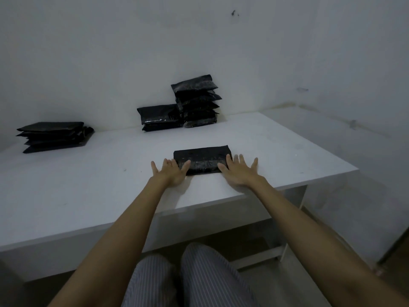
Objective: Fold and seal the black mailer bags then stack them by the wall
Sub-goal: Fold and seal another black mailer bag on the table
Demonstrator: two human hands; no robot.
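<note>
Spanning the whole lower view, the white desk (pixel 88 185) gives a flat, hard surface to press against, which is likely why the folding is done close to its near edge, within easy reach.

Well beyond the fingers, against the wall (pixel 110 52), stands the tall stack (pixel 197 100) of finished black bags, with a lower stack (pixel 159 117) touching its left side; keeping them back there leaves the working spot free. Far off to the left of the fingers lies a flatter pile (pixel 53 136), probably bags not yet folded, though the dim light makes that hard to confirm.

Between the two hands sits the folded mailer bag (pixel 202 159), lying flat on the desk. The left hand (pixel 171 171) rests on its left end and the right hand (pixel 239 171) on its right end, both with fingers (pixel 241 159) straight and spread, thumbs lying across the bag's near strip. Spreading them this way seems meant to flatten the fold and press the seal along its full length. Whether the seal has taken cannot be told.
</note>
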